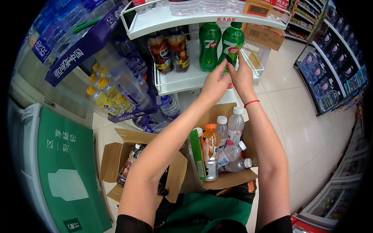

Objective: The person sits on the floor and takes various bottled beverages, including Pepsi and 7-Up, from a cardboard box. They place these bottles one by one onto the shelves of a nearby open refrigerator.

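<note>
Both my hands are at the right-hand green soda bottle [232, 40], which stands upright on the white wire-railed shelf [186, 80]. My left hand [216, 82] has its fingers against the lower left of the bottle. From the right, my right hand [243, 75], with a red cord at the wrist, closes round its lower side. The bottle's base is hidden behind my fingers. Just to the left stands a second green soda bottle [210, 46]. Two dark cola bottles [160, 54] are on the same shelf, farther left.
An upper shelf [202, 24] juts out above the bottles. Below my arms sit an open carton [229, 183] of mixed drink bottles and another carton [112, 163] with dark bottles. Yellow-capped bottles [107, 93] fill a rack at left; a green-sided cooler [72, 147] stands nearer.
</note>
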Demonstrator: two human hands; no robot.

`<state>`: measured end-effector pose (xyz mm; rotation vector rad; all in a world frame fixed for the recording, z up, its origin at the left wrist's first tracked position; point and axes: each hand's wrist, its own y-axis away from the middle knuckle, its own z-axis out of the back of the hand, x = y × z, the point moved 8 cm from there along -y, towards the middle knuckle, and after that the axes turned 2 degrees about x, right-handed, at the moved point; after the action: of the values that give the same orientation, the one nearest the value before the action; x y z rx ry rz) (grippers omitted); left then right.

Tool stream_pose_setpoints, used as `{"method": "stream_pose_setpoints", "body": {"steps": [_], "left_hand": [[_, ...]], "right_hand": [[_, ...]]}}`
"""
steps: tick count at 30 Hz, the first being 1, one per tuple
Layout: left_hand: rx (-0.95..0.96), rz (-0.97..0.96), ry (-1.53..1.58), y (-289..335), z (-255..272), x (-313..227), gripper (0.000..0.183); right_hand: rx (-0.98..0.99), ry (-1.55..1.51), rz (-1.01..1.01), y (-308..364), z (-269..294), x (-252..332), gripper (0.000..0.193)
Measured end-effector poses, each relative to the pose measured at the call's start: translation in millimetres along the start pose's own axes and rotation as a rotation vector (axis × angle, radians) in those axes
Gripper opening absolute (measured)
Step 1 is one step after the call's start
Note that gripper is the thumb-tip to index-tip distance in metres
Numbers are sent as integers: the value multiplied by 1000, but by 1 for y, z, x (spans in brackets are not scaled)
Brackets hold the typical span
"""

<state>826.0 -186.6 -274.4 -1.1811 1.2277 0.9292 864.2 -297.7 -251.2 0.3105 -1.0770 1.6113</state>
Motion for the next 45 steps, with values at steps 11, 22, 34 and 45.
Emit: {"method": "stream_pose_setpoints", "body": {"steps": [11,22,34,45], "left_hand": [[9,8,32,100,27,-37,48],[4,211,-65,255,96,-25,46],[-146,358,-473,390,165,15,38],[-47,510,-1260,432,162,35,53]], "right_hand": [[118,-157,101,90,3,79,32],[389,-306,65,231,-50,151,33],[861,-143,-209,372,-136,152,51],[982,82,-300,408,-180,107,43]]}}
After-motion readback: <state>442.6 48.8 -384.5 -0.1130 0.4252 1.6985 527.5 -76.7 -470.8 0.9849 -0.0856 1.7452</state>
